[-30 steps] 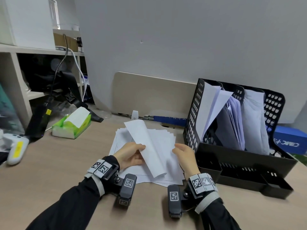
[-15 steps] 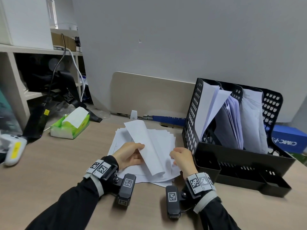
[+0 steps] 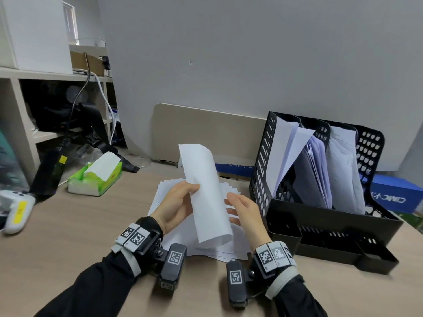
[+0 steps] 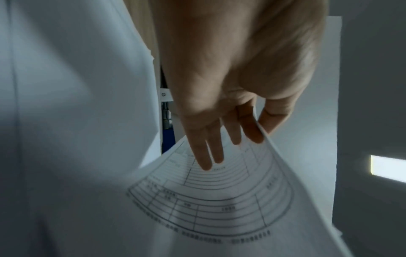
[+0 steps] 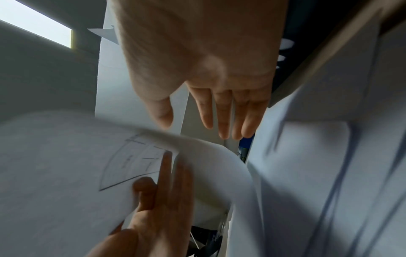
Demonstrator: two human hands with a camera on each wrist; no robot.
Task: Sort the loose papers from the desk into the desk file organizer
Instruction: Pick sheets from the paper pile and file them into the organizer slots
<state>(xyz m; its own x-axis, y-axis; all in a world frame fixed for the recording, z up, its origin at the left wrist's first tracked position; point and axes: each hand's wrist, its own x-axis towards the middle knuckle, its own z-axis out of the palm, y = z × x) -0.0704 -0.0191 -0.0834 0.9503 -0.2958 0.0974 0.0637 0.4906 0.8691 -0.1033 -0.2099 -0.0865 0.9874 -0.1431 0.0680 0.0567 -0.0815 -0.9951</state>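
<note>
A fanned stack of loose white papers (image 3: pixel 235 247) lies on the desk in front of me. My left hand (image 3: pixel 177 202) pinches one curled sheet (image 3: pixel 206 191) between thumb and fingers and holds it raised over the stack. The left wrist view shows a printed table on this sheet (image 4: pixel 219 200) under my left hand (image 4: pixel 232 132). My right hand (image 3: pixel 243 208) is just right of the sheet, fingers straight, holding nothing; in the right wrist view the right hand (image 5: pixel 219 113) hovers apart from the sheet (image 5: pixel 66 156). The black mesh file organizer (image 3: pixel 320 227) stands to the right with papers in its slots.
A green tissue box (image 3: pixel 96 177) and a white controller (image 3: pixel 16 211) sit at the left of the desk. A beige divider panel (image 3: pixel 206 131) runs along the back. A blue box (image 3: pixel 393 193) lies behind the organizer. Shelves with cables (image 3: pixel 80 92) stand at far left.
My left hand has lifted the curled sheet higher off the stack. My right hand has let go of the paper edge and straightened its fingers.
</note>
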